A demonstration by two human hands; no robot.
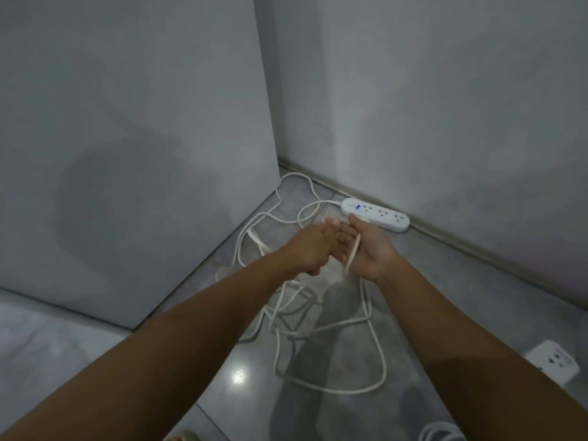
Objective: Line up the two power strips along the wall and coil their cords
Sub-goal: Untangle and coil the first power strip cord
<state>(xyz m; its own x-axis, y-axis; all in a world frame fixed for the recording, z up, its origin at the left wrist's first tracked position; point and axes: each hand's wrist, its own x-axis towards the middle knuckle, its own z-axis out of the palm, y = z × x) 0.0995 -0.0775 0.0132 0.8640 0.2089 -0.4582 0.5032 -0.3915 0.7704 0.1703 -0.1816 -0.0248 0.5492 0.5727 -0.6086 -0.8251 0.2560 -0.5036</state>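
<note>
A white power strip [378, 214] with a lit blue switch lies on the floor along the right wall's skirting. Its white cord [331, 342] sprawls in loose tangled loops over the grey floor toward me. My right hand [366, 249] is palm up just in front of the strip, with a stretch of the cord running across its palm and fingers curled around it. My left hand [305, 246] is closed against the right hand's fingertips; its grip on the cord is hidden. A second white power strip [555, 361] shows partly at the right edge behind my right forearm.
A tall grey cabinet side [133, 154] stands to the left, forming a narrow corner with the right wall [445, 106]. Another coil of white cord [442, 432] peeks in at the bottom right. A light glare [238, 375] reflects off the glossy floor.
</note>
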